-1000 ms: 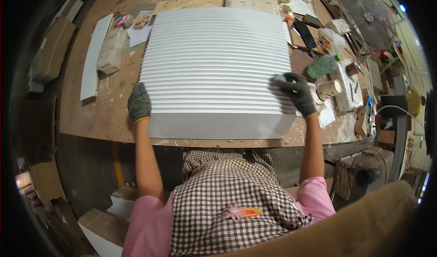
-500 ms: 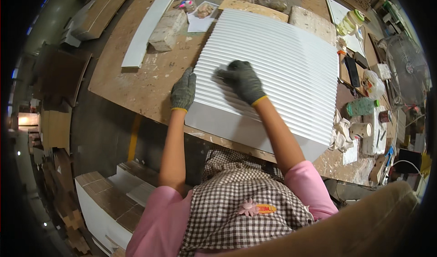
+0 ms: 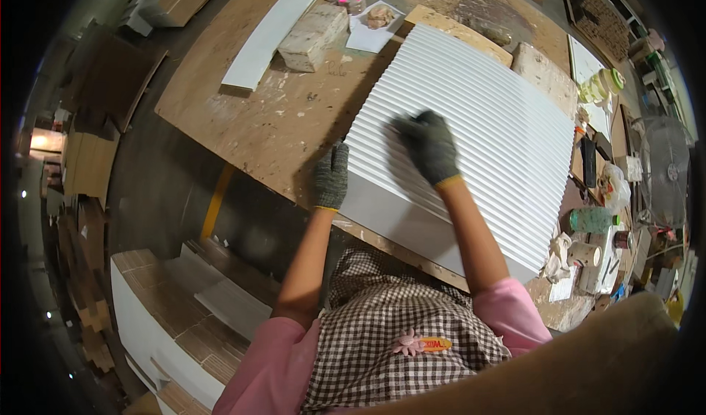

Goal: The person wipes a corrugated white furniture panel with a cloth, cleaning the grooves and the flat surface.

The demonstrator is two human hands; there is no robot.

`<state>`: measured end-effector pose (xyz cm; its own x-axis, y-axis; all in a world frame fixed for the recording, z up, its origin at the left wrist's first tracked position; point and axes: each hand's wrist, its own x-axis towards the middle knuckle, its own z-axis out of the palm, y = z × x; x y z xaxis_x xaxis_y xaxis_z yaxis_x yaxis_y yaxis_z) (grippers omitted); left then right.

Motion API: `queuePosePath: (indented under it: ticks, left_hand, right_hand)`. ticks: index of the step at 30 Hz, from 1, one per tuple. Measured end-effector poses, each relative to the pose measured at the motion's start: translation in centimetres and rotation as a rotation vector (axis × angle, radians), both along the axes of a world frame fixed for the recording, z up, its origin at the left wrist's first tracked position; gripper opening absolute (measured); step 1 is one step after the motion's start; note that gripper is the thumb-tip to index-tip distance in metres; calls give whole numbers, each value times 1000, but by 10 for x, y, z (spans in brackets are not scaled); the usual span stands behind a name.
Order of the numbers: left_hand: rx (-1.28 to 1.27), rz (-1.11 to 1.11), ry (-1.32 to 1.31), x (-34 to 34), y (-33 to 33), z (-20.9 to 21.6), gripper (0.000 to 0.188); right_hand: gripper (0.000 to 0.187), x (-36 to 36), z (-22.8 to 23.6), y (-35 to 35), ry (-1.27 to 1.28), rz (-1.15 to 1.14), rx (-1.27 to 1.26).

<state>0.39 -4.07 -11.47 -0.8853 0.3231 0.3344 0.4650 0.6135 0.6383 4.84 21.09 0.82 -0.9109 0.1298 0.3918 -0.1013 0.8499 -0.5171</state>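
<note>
A white panel [image 3: 478, 135] with a ribbed top face and a smooth grey near side lies on the brown workbench [image 3: 294, 106]. My left hand [image 3: 332, 176], in a dark knit glove with a yellow cuff, rests against the panel's left edge near its near corner, fingers stretched out together. Over the ribs in the panel's left part is my right hand [image 3: 432, 150], gloved alike. Its fingers are curled and partly smeared by motion; whatever they may hold is hidden beneath the glove.
A white strip [image 3: 276, 32] and a stained block [image 3: 314, 38] lie at the far left. Another block [image 3: 546, 76] stands behind the panel. Bottles, including a green one [image 3: 592, 220], a cup [image 3: 585, 254] and a rag [image 3: 557, 259] sit to the right. Stacked boards [image 3: 176, 304] stand lower left.
The whole view has shifted, so panel and bench appear farther right and slightly turned. My right hand stays over the left ribs, blurred in both frames; my left hand stays at the edge.
</note>
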Motion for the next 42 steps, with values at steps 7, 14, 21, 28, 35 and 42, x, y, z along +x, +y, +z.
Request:
queuePosePath:
  ticks: [7, 14, 21, 28, 35, 42]
  left_hand:
    - [-199, 0, 297, -1, -5, -10, 34]
    - [-119, 71, 172, 11, -5, -2, 32]
    - [-13, 73, 77, 5, 6, 4, 47]
    - [-442, 275, 96, 12, 3, -15, 48]
    - [-208, 199, 195, 14, -2, 1, 47]
    - [-166, 183, 254, 2, 1, -19, 45]
  right_hand:
    - [15, -50, 1, -28, -84, 150, 79]
    - [23, 132, 44, 88, -270, -129, 235]
    - [11, 55, 26, -14, -73, 120, 96]
    - [14, -45, 10, -88, -86, 193, 128]
    - [24, 80, 28, -3, -178, 4, 5]
    - [15, -13, 1, -72, -84, -25, 52]
